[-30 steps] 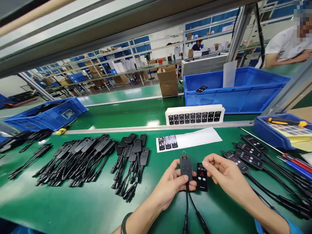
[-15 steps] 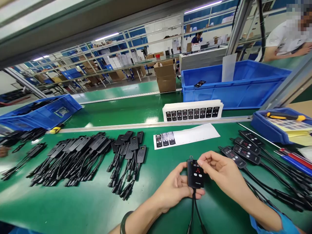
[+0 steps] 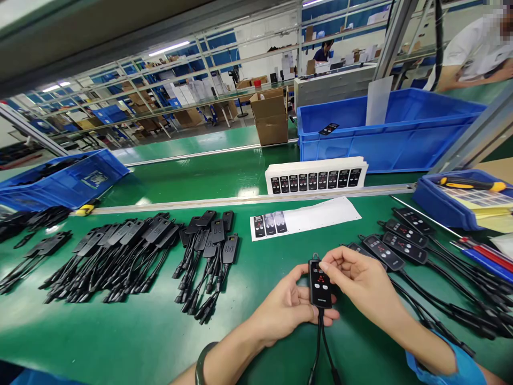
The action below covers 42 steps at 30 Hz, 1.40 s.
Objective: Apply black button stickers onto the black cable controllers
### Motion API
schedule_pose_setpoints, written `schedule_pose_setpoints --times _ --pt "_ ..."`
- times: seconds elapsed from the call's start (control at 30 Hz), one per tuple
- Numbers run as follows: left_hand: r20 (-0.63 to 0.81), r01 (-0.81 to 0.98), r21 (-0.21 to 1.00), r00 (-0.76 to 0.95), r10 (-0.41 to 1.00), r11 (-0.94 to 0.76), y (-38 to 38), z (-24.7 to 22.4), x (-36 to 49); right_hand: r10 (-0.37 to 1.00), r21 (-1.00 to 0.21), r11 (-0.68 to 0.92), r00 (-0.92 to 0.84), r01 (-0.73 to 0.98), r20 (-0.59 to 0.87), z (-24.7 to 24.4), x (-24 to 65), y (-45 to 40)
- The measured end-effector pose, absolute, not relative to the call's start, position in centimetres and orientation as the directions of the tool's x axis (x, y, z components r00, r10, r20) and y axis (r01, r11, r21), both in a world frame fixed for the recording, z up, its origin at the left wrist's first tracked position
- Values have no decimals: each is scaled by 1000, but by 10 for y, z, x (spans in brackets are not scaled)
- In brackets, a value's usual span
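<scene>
My left hand (image 3: 286,307) holds a small black controller (image 3: 320,286) with two cables hanging from its lower end. A black label with red marks now covers its face. My right hand (image 3: 358,280) rests its fingertips on the top of that label, pressing it against the controller. Just beyond my hands lies a white backing sheet (image 3: 306,219) with three labels left at its left end. A stack of label sheets (image 3: 316,176) stands behind it.
Several unlabelled black controllers (image 3: 132,251) with cables lie in rows at left. Labelled controllers (image 3: 401,243) lie at right. Blue bins stand at back (image 3: 385,133), left (image 3: 64,179) and right (image 3: 452,203), the last holding a yellow-handled tool. A person in white works at far right.
The label was beside the controller in my right fingers; it was then laid onto the controller's face, and my right fingers now press it there. The view has dipped slightly.
</scene>
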<state>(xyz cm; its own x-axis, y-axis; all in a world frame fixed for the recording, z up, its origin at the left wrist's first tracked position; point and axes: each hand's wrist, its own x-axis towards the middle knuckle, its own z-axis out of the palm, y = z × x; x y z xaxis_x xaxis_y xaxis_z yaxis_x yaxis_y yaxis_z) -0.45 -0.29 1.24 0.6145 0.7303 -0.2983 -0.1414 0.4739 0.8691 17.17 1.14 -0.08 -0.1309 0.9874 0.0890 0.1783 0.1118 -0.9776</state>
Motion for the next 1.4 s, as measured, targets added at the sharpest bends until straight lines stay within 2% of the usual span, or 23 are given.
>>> schedule_pose_setpoints --times 0.93,1.03,1.13,1.2,1.27,1.33,1.4 --pt "-248 -105 921 586 771 376 -6 10 0 993 -971 98 -84 220 81 -9 169 14" --pt "-234 -115 923 590 772 368 -6 9 -2 987 -941 152 -88 301 132 -11 171 14" --pt "-237 -135 912 596 767 386 -5 9 -3 957 -848 285 -78 447 281 -11 174 16" --pt "-251 -145 899 601 759 412 -4 10 -3 941 -802 315 -54 508 335 -12 176 18" --pt "-257 -156 890 604 754 428 -3 11 -4 966 -841 250 -66 480 250 -14 176 20" --pt "-246 -191 880 601 760 436 -2 10 -5 981 -904 163 -163 396 105 -18 175 20" --pt "-232 -229 871 590 774 435 0 9 -7 959 -924 140 -281 356 37 -21 171 18"
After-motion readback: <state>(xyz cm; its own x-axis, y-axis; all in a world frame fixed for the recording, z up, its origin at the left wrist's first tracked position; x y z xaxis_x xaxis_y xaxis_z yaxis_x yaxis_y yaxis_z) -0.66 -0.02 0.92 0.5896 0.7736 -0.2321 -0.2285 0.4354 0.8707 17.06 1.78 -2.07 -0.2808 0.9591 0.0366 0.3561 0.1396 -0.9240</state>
